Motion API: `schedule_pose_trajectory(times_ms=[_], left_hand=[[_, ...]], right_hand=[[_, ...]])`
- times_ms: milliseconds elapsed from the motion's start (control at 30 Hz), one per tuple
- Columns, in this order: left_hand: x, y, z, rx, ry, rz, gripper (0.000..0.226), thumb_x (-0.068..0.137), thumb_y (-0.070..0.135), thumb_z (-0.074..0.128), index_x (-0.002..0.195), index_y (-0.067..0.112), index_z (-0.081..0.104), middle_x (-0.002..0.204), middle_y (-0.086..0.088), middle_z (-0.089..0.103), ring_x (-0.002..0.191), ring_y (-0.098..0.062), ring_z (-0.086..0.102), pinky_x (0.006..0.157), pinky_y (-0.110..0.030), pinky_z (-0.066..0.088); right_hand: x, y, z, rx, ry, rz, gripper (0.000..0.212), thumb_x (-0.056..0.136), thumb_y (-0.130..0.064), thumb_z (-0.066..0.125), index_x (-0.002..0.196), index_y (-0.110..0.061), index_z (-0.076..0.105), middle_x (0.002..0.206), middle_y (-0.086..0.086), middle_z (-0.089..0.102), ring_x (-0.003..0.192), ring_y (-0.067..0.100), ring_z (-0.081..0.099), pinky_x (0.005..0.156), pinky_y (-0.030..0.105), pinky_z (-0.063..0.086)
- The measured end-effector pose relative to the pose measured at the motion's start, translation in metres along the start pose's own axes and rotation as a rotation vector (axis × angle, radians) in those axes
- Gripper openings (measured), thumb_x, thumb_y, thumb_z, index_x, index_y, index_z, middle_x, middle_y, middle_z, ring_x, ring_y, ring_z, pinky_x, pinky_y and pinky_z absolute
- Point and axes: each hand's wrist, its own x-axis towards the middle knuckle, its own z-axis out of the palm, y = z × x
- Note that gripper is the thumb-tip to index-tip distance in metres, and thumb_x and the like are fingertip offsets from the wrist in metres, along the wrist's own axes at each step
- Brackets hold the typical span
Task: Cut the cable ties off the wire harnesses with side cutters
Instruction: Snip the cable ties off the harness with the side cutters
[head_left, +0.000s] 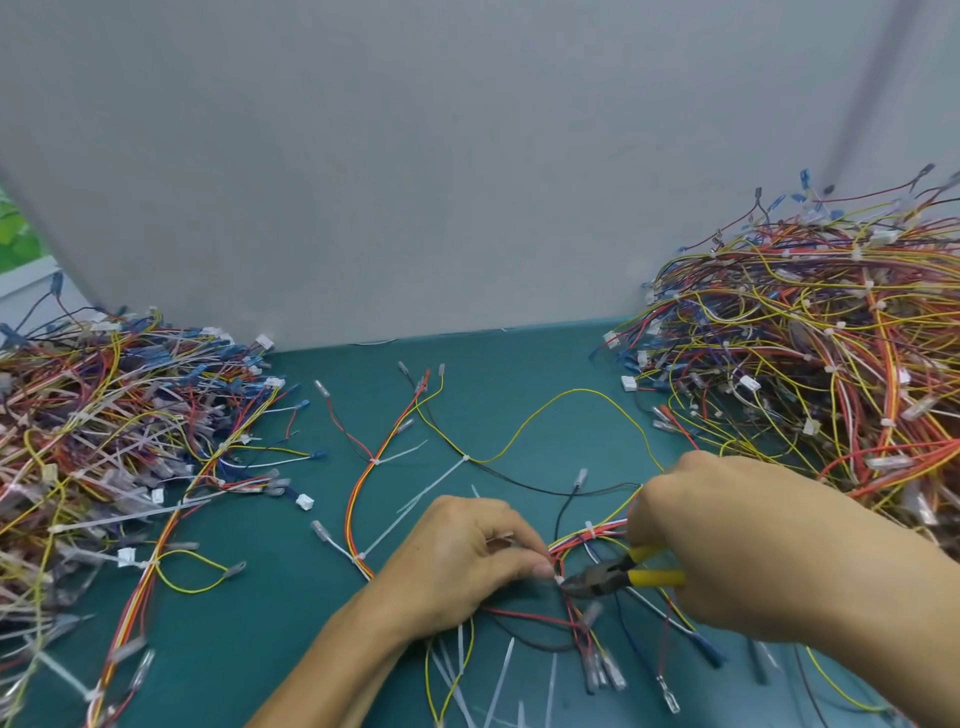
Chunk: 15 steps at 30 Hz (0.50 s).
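From the head view, my left hand (467, 556) pinches the wires of the harness (597, 538) by a small white cable tie (559, 579). My right hand (717, 535) grips the yellow handles of the side cutters (597, 581), whose tips touch that tie just beyond my left fingertips. Loose tie offcuts (501, 670) lie below my left hand, so some cutting looks done. Another tie (589, 531) above the cutters remains, and the heap (831, 353) past my right hand shows many ties: I judge most work is left.

Left: harness pile (104, 441) on the bench (270, 597).
Right: second harness pile (831, 353).
Between: single harness (373, 461), spread out.
Behind: panel (415, 182), along the bench's far edge.
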Motion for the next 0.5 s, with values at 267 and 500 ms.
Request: schedule_pose_trajectory(times_ms=[267, 500], left_hand=[[0.0009, -0.002, -0.0006, -0.065, 0.003, -0.103, 0.008, 0.073, 0.031, 0.078, 0.068, 0.032, 0.071, 0.073, -0.005, 0.068, 0.074, -0.026, 0.061, 0.071, -0.04, 0.049], [0.002, -0.0015, -0.0017, -0.087, -0.024, -0.139, 0.009, 0.074, 0.03, 0.079, 0.068, 0.029, 0.071, 0.074, -0.014, 0.069, 0.07, -0.031, 0.06, 0.07, -0.042, 0.049]], right_hand=[[0.001, -0.0053, 0.0022, -0.015, 0.049, 0.011, 0.014, 0.086, -0.027, 0.052, 0.082, -0.021, 0.04, 0.082, 0.001, 0.037, 0.079, 0.031, 0.048, 0.062, 0.028, 0.032], [0.0026, -0.0089, 0.0026, -0.018, 0.082, -0.027, 0.012, 0.087, -0.023, 0.051, 0.086, -0.026, 0.039, 0.09, 0.002, 0.041, 0.088, 0.028, 0.053, 0.065, 0.029, 0.028]])
